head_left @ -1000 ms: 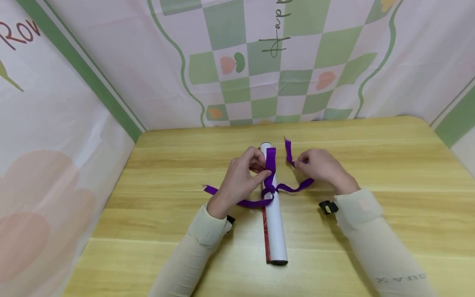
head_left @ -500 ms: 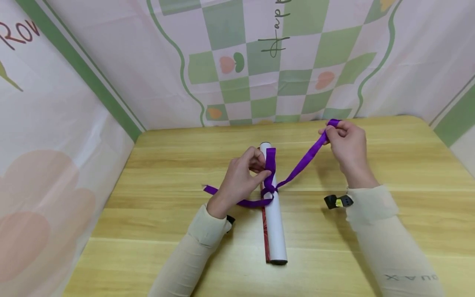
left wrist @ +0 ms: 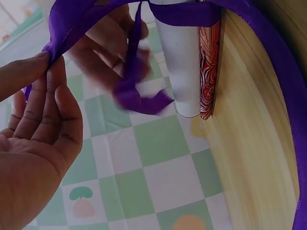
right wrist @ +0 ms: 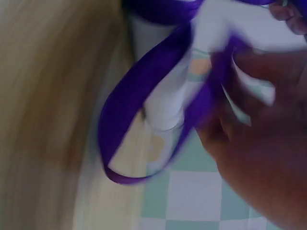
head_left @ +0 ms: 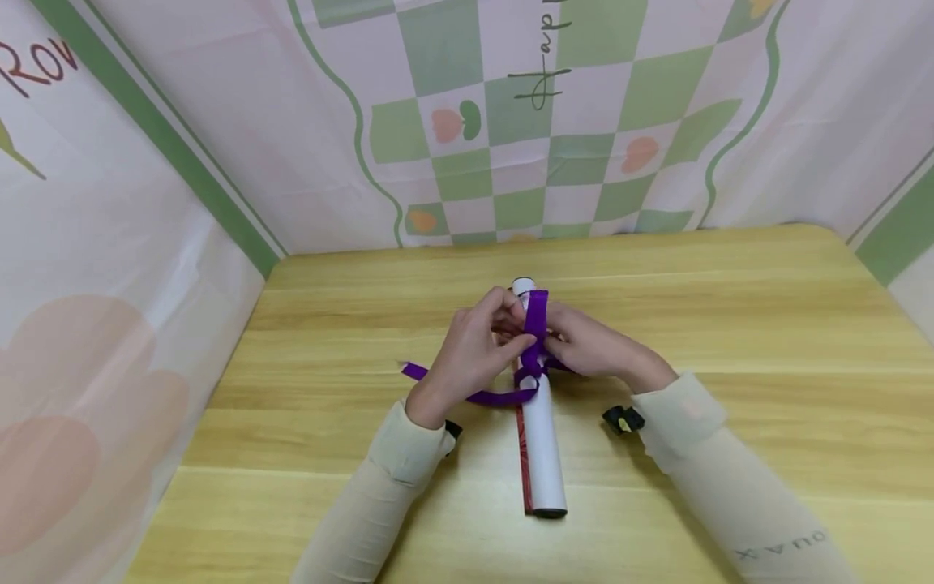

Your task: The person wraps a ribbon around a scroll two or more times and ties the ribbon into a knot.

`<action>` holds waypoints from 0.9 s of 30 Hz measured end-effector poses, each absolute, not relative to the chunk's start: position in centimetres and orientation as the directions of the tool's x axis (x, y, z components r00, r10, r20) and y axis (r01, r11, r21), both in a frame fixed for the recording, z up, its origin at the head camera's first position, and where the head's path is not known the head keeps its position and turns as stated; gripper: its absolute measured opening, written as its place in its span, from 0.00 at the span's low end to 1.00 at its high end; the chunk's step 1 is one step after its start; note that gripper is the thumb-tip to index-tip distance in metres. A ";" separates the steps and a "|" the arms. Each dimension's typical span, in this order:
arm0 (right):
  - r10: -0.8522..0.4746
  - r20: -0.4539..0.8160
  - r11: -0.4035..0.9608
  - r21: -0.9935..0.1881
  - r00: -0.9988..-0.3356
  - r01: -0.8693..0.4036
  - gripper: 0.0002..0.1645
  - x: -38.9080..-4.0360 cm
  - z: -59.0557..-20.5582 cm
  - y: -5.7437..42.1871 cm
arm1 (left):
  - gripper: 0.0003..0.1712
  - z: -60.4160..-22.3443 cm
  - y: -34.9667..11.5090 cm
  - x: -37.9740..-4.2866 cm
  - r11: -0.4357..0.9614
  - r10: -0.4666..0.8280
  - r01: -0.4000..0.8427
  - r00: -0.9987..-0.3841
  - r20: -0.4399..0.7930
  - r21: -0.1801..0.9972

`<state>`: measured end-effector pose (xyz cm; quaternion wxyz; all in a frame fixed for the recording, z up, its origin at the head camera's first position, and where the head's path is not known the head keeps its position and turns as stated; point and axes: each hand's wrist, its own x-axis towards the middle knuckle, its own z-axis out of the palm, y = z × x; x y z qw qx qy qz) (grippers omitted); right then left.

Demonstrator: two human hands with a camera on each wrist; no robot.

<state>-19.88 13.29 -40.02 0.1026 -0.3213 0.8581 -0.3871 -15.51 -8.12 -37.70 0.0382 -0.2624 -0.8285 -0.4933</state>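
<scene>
A white rolled tube [head_left: 546,454] with a red patterned strip [head_left: 524,470] along its left side lies lengthwise on the table. Purple ribbon [head_left: 536,312] is wrapped round its middle, crossing in a knot. My left hand [head_left: 470,349] pinches an upright fold of this ribbon between thumb and finger, clear in the left wrist view. Close beside that fold, my right hand [head_left: 594,345] holds the other ribbon length, which forms a hanging loop [right wrist: 127,105] in the right wrist view. The right fingers are blurred and partly hidden behind the fold.
One ribbon tail [head_left: 414,371] lies to the left, passing under the left wrist. The wooden table [head_left: 306,422] ends at a hanging cloth [head_left: 467,174] with green checks at the back; another cloth [head_left: 131,243] hangs on the left.
My right hand drew its ribbon length out to the far right, then came back left to the fold with it. My left hand has stayed in place, pinching the fold.
</scene>
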 end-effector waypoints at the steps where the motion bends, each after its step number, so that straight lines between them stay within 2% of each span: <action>1: -0.669 0.075 0.453 -0.748 -0.740 -0.486 0.23 -19.8 -40.0 13.3 | 0.15 -37.7 -8.1 -15.5 0.377 0.399 0.478 -0.857 0.326 0.794; 3: -0.687 0.068 0.424 -0.771 -0.724 -0.475 0.29 -19.8 -39.9 13.6 | 0.15 -37.7 -8.2 -15.6 0.378 0.402 0.484 -0.854 0.330 0.789; 7: -0.643 0.067 0.485 -0.735 -0.763 -0.473 0.31 -20.1 -39.5 14.3 | 0.15 -37.6 -8.2 -15.6 0.386 0.401 0.480 -0.856 0.325 0.788; 12: -0.624 -0.067 0.640 -0.614 -0.778 -0.461 0.21 -20.1 -37.9 15.8 | 0.14 -37.6 -8.4 -15.6 0.394 0.394 0.461 -0.866 0.308 0.795; 17: -0.624 -0.172 0.705 -0.545 -0.763 -0.453 0.18 -19.1 -35.6 17.3 | 0.14 -37.6 -8.8 -15.9 0.393 0.403 0.451 -0.868 0.290 0.802; 20: -0.653 -0.188 0.697 -0.529 -0.733 -0.485 0.17 -17.8 -34.4 16.8 | 0.13 -37.5 -9.4 -16.4 0.390 0.414 0.444 -0.867 0.277 0.807; 24: -0.738 -0.187 0.634 -0.520 -0.648 -0.572 0.14 -15.3 -33.7 14.4 | 0.12 -36.7 -9.9 -17.6 0.428 0.470 0.449 -0.852 0.232 0.784; 27: -0.803 -0.165 0.565 -0.517 -0.572 -0.643 0.12 -13.1 -34.1 11.9 | 0.12 -35.9 -9.8 -18.7 0.465 0.555 0.469 -0.815 0.166 0.751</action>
